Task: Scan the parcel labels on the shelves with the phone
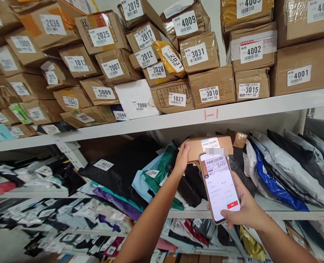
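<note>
My left hand grips the left end of a small brown cardboard box, which is raised in front of the middle shelf. A white shipping label with a barcode is on the side facing me. In my right hand is a smartphone, held upright just below and in front of the box, overlapping its lower edge. The phone's screen is lit, with a picture of a label at the top and a red button low down. My right thumb rests on the lower part of the screen.
Numbered cardboard boxes are stacked on the upper shelf, whose white edge runs above my hands. Bagged parcels stand on the middle shelf, among them a black one and a blue one. Lower shelves hold more labelled bags.
</note>
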{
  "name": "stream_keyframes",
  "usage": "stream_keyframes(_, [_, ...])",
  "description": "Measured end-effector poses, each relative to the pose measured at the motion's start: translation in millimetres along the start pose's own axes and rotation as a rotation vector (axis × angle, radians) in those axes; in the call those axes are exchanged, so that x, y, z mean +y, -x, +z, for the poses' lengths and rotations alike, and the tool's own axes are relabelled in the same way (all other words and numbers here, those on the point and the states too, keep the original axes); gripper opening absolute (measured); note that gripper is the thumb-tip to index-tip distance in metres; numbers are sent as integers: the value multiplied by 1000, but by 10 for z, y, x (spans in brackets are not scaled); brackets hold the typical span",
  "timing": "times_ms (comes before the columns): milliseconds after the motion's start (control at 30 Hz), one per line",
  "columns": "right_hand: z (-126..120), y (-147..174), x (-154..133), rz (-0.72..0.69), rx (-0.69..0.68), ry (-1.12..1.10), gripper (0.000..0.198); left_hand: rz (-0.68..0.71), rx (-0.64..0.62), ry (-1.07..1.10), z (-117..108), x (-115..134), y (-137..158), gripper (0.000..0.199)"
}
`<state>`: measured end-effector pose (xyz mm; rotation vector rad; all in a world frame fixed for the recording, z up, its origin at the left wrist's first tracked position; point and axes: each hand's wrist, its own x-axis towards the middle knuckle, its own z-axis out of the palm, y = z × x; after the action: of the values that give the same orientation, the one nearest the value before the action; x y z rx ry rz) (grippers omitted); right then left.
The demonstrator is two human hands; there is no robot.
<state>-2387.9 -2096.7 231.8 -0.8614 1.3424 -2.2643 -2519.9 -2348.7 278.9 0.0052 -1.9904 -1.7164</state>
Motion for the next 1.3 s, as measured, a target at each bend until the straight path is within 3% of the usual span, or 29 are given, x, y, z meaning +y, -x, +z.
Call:
stream_keyframes(333, [-31,9,23,-1,-9,-17,99,-10,-39,-24,-35,55,31,66])
stream_keyframes(400, [-57,24,42,-16,-12,-25,101,-42,-109,-24,-66,74,36,64])
stream_keyframes(467, [-95,56,60,-40,-26,-45,104,-65,-208,-30,-113,86,45,76])
stream_keyframes(567, [-161,130,68,-94,-60,-106,103,51,-357,-44,-198,86,60,109])
stream_keyframes(667, [-224,209,62,-100,-39,-145,90,158,-435,-87,-261,63,47,117])
stream_keyframes(767, [-289,278,62,-92,32,-136,80,210,-370,-203,-283,33,11,107])
stream_keyframes(900, [-392,419,55,-121,94,-108,89,264,-237,-306,-288,38,22,96])
stream_keyframes(1100, [-571,867,-23,-123,382,-93,112,337,-204,-222,-200,292,247,94])
stream_keyframes(1200, [-708,1140,-57,-139,548,-117,117,350,-278,-219,1,451,392,92])
stream_keyframes(1300, [-973,1439,-110,-167,749,-96,107,342,-342,-208,332,550,547,90])
